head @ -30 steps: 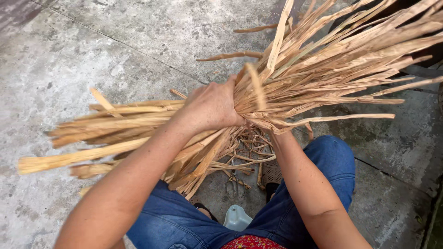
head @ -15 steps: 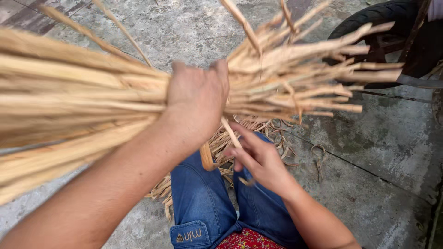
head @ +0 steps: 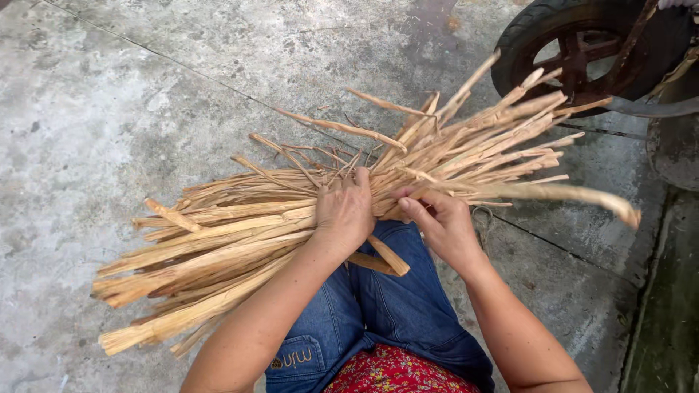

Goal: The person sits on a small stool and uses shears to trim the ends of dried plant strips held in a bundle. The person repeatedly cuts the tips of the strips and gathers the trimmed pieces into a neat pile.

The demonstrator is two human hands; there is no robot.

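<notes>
Over lap | left hand (head: 344, 211) is clamping the strip bundle (head: 240, 240) mid-length | right hand (head: 445, 225) is pinching strands | risk: loose outer strips slipping onto concrete floor (head: 109, 109).

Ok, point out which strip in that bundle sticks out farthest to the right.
The long pale strip ending near the concrete seam; its frayed tip reaches well beyond the other strips, passing just above the right hand.
</notes>
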